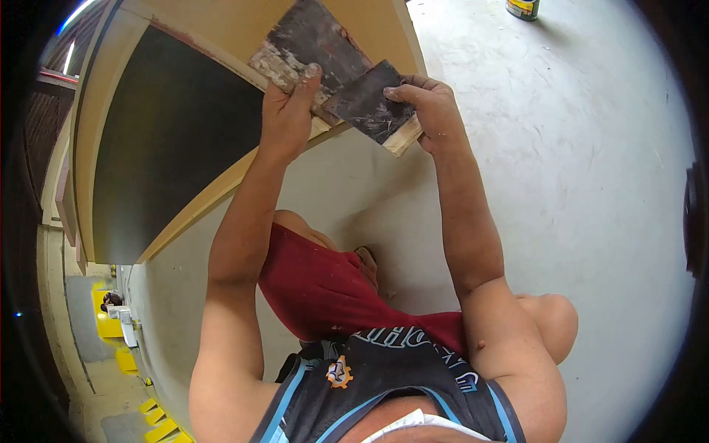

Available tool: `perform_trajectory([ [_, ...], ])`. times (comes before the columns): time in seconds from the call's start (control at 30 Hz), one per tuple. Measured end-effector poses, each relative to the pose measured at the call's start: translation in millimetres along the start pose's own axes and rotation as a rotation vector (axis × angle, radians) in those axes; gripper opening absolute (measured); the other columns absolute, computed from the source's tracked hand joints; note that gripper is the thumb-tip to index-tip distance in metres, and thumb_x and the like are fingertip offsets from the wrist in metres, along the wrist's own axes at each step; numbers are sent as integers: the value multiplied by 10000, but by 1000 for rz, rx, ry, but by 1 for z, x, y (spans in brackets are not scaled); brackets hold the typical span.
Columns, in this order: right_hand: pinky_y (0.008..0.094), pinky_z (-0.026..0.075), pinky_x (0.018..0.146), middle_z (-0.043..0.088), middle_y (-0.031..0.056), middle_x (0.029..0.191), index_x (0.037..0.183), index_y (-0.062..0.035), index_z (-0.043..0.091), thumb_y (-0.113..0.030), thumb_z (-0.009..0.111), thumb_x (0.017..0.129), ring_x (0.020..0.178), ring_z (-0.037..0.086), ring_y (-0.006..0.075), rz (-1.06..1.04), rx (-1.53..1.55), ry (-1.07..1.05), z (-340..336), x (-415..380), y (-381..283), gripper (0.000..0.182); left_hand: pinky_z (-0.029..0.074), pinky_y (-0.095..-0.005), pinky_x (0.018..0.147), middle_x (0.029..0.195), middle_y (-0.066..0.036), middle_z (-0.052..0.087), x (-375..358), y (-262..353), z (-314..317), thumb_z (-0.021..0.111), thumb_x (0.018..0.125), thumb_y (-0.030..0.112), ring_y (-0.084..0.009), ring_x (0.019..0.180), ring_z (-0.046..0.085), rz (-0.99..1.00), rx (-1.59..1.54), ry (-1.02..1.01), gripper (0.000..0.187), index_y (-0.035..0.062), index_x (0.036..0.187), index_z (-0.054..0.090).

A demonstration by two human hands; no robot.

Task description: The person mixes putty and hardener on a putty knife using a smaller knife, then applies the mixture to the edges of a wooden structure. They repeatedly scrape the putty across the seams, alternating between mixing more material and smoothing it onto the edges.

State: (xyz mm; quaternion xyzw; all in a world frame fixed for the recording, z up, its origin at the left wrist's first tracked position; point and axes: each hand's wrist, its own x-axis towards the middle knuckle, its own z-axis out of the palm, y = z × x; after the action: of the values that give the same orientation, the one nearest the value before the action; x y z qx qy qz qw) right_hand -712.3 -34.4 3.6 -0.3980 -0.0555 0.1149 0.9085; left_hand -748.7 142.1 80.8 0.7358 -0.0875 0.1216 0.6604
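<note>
Left hand (pixel 289 111) clamped on large scraper blade (pixel 310 52), far centre, long axis running far-right to near-left; right hand (pixel 430 111) pinched on small scraper (pixel 369 109), just right of it and overlapping its near edge; both against tan panel edge (pixel 221 184), can (pixel 523 7) far right

Two wood blocks (pixel 367 105) w/ rough, grimy dark faces; wood-edged panel (pixel 173 148) matt black; concrete floor (pixel 576 148) smooth, scuffed.

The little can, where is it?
In the head view, the can stands on the pale floor at the top edge, right of the right hand and its scraper.
</note>
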Motion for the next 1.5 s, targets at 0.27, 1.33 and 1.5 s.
perform_trajectory([
  [0.27, 275, 517, 575, 637, 119, 751, 858, 83, 618, 14, 647, 675, 627, 617, 158, -47, 60, -7, 0, -6, -14, 197, 416, -222, 710, 920, 27, 580, -18, 10, 12, 523, 921, 173, -55, 803, 503, -62, 164, -180, 193, 27, 1043, 559],
  [1.33, 234, 377, 523, 502, 16, 702, 1029, 27, 537, -124, 527, 814, 541, 436, 112, 152, 350, -134, 40, -48, 5, 263, 384, -275, 489, 779, -31, 564, 6, -50, 13, 550, 829, 310, -130, 603, 465, -507, -348, -142, 304, 113, 1060, 571],
  [1.5, 204, 266, 386, 460, 35, 711, 1201, 61, 410, -84, 434, 867, 471, 339, 66, 91, 421, -205, 17, -25, -7, 365, 452, -266, 565, 795, -83, 640, 7, -14, 9, 683, 752, 477, -131, 646, 547, -410, 132, -180, 505, -7, 897, 683],
])
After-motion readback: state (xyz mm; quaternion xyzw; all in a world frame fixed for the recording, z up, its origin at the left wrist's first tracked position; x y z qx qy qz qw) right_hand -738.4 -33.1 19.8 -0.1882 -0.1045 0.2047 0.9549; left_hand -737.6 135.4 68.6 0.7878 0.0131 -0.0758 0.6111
